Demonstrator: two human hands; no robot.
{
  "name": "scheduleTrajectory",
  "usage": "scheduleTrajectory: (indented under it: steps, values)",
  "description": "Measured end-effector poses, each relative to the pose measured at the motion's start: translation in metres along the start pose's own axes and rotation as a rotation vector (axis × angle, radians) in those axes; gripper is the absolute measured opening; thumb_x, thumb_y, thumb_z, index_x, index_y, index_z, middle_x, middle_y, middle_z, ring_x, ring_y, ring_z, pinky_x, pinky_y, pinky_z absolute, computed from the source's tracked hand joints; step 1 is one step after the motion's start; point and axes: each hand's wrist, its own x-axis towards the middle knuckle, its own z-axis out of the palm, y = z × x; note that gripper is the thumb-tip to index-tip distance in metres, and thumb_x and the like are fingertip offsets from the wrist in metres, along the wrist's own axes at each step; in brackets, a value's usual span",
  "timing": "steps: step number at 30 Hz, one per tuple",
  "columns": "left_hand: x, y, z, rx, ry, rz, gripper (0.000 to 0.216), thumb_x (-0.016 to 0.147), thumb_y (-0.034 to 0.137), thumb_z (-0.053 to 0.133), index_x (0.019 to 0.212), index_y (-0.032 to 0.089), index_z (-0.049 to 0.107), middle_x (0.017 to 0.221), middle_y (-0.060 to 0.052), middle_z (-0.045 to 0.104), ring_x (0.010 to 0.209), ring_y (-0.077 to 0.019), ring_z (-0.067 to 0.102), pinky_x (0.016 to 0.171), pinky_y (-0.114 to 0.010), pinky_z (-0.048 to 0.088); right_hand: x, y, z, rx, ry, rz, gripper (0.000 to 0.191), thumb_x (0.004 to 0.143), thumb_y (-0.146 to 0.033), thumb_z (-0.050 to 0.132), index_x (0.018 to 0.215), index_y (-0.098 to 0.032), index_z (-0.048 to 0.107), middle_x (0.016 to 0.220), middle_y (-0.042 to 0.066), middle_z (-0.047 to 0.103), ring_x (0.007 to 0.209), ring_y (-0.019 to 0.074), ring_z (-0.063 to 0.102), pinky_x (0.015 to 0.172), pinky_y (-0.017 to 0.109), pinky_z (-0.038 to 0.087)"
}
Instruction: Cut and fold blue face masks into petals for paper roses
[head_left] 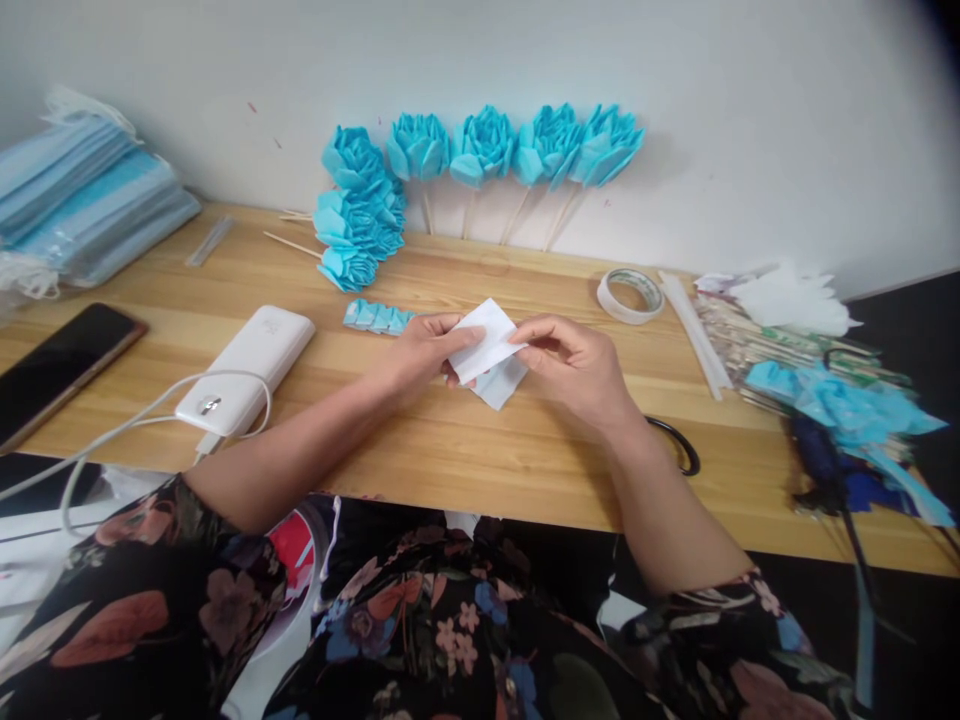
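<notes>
Both hands hold a small white square of paper-like sheet (487, 345) above the middle of the wooden table. My left hand (427, 355) pinches its left side, thumb on top. At its right corner, my right hand (574, 365) grips with thumb and fingertips. A second pale blue piece (499, 385) shows just below the white one; whether the two are joined I cannot tell. Behind my left hand lies a row of folded light blue pieces (379, 317), partly covered by that hand. Black handles of scissors (679, 445) show beside my right forearm.
Blue paper flowers on sticks (482, 148) lean on the wall, with more flowers (352, 220) piled at their left. A tape roll (631, 295) and white strips (694, 335) lie right. A power bank (247, 370), phone (64, 365) and stacked masks (90, 195) are left; clutter (847, 400) fills the far right.
</notes>
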Motion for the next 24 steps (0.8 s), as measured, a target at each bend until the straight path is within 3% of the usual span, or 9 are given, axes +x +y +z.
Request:
scheduleTrajectory:
  steps: [4,15,24]
  values:
    - [-0.0010,0.0019,-0.0002,0.079,-0.030,0.021,0.039,0.077,0.051,0.076,0.081,0.013,0.069,0.063,-0.006,0.068,0.051,-0.0111,0.059,0.043,-0.022,0.039,0.0009,-0.0007,0.0007,-0.006,0.013,0.022,0.008,0.083,-0.030,0.070,0.088,-0.024,0.073,0.090,0.001,0.075,0.080,0.0182,0.068,0.078,0.036,0.055]
    - [-0.0040,0.0085,0.0031,0.378,0.016,0.139,0.022,0.077,0.029,0.070,0.063,0.015,0.062,0.053,0.002,0.057,0.045,-0.0061,0.046,0.044,-0.020,0.035,0.0017,0.0014,0.0024,0.013,-0.017,0.049,0.012,0.081,-0.035,0.074,0.083,-0.024,0.071,0.086,0.001,0.074,0.077,0.0179,0.066,0.073,0.035,0.054]
    - [-0.0035,0.0045,0.0037,0.492,0.025,0.206,0.024,0.076,0.029,0.068,0.059,0.015,0.058,0.051,0.004,0.050,0.048,-0.0059,0.040,0.047,-0.020,0.028,0.0009,-0.0051,0.0052,-0.049,0.002,0.019,0.010,0.082,-0.032,0.072,0.080,-0.023,0.068,0.086,0.001,0.073,0.079,0.0173,0.066,0.078,0.035,0.054]
